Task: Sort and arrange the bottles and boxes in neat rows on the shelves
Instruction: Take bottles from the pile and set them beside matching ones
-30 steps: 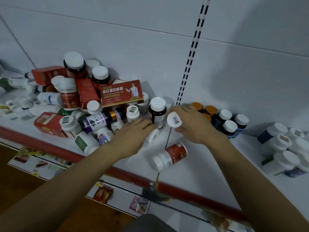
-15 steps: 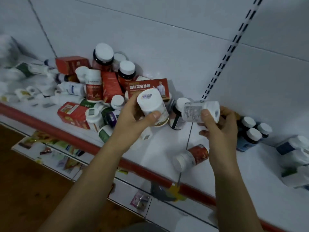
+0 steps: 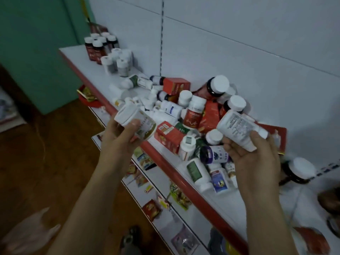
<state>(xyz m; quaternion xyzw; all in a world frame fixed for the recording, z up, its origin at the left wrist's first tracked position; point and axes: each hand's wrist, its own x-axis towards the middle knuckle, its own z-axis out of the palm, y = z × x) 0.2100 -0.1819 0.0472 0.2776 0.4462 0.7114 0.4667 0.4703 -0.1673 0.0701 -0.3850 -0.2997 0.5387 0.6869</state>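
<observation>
— How was each grip?
— The left hand [image 3: 119,139] wrapped one gold-labelled bottle [image 3: 135,120] over the red lip of the shelf [image 3: 95,74]; the right hand [image 3: 256,159] clasped one print-covered bottle [image 3: 239,127] above the heap [image 3: 193,115].
— Counts?
— Two bottles in hand. The heap on the shelf overlapped too much to count; its labels blurred.

The shelf [image 3: 92,70] is seen to be smooth, white and a little shiny, with a glossy red strip [image 3: 165,162] along its front edge. The gold-label bottle [image 3: 135,124], held over that edge, looks like smooth white plastic. So does the small-print bottle [image 3: 239,128] over the shelf. The red box [image 3: 169,138] on it looks like card. The floor [image 3: 46,162] below is brown wood.
</observation>
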